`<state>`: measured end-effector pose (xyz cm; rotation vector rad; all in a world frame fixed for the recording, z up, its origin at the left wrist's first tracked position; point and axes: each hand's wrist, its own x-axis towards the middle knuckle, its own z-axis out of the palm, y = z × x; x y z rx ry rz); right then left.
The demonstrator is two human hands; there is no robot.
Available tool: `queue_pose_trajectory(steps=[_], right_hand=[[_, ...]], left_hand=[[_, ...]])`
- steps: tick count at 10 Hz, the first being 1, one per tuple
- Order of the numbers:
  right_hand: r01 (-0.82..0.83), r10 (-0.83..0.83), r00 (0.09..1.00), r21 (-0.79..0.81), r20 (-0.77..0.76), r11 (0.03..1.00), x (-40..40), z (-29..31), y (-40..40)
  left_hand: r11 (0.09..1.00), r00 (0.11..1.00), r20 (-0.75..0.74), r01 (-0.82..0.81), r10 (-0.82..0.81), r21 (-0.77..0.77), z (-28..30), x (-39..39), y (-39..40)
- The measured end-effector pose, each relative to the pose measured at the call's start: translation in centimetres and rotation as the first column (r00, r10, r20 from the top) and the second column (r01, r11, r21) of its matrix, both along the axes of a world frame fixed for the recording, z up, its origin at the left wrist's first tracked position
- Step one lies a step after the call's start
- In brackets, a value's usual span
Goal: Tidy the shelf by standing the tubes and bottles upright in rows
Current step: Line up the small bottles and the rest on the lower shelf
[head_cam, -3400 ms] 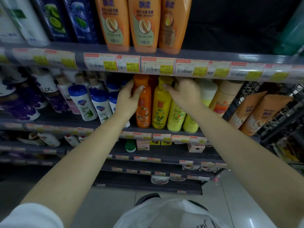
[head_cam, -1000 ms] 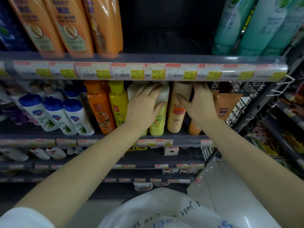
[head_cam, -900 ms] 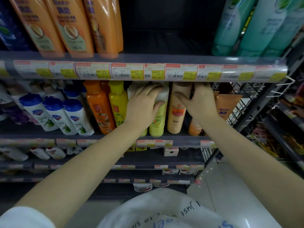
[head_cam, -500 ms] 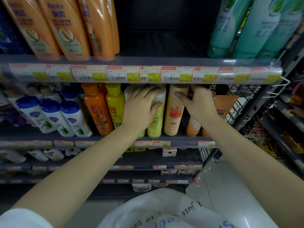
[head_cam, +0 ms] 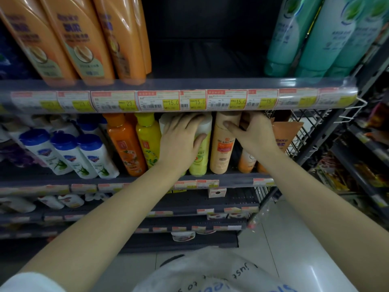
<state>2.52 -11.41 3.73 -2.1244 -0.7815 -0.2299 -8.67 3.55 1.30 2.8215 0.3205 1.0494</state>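
Presently, middle shelf (head_cam: 231, 180), right-hand section. Left hand (head_cam: 181, 138): lies over the white caps of the yellow-green tubes (head_cam: 200, 159), fingers across the caps and thumb round the side of the front tube; the hand has stayed there over the last second. Right hand (head_cam: 252, 133): thumb against the cap of the peach bottle (head_cam: 223, 144), fingers curled round behind it and hidden. Change noted: the peach bottle has come a little more upright and sits just beside the yellow-green tubes, both standing on their bases at the shelf's front edge. Orange bottle (head_cam: 124, 144) and yellow bottle (head_cam: 147, 142): upright, to the left of the left hand, in line. Orange tubes (head_cam: 284, 135): behind the right hand, leaning against the wire side panel (head_cam: 311, 127), not yet straightened. Judgement: centre row near done; the leaning tubes probably come next.
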Motion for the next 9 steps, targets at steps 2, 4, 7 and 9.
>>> queue_pose_trajectory(steps=[2, 4, 7, 9], right_hand=[[0.007, -0.004, 0.999, 0.070, -0.042, 0.998, -1.2, -0.7, 0.1], [0.045, -0.039, 0.998, 0.114, -0.059, 0.992, -2.5, -1.8, -0.2], [0.052, -0.037, 0.994, 0.141, -0.107, 0.989, -4.7, -2.8, -0.9], [0.018, 0.002, 0.990, 0.141, -0.138, 0.990, -6.5, -3.6, -1.4]], left_hand=[[0.996, 0.996, -0.070, 0.055, -0.060, -0.075, 1.1, -0.5, 0.0], [0.982, 0.985, -0.060, 0.156, -0.163, -0.107, 1.2, -1.8, 0.5], [0.941, 0.962, -0.035, 0.257, -0.271, -0.220, 1.5, -3.8, 0.8], [0.921, 0.947, -0.061, 0.291, -0.316, -0.260, 0.8, -4.8, 0.8]])
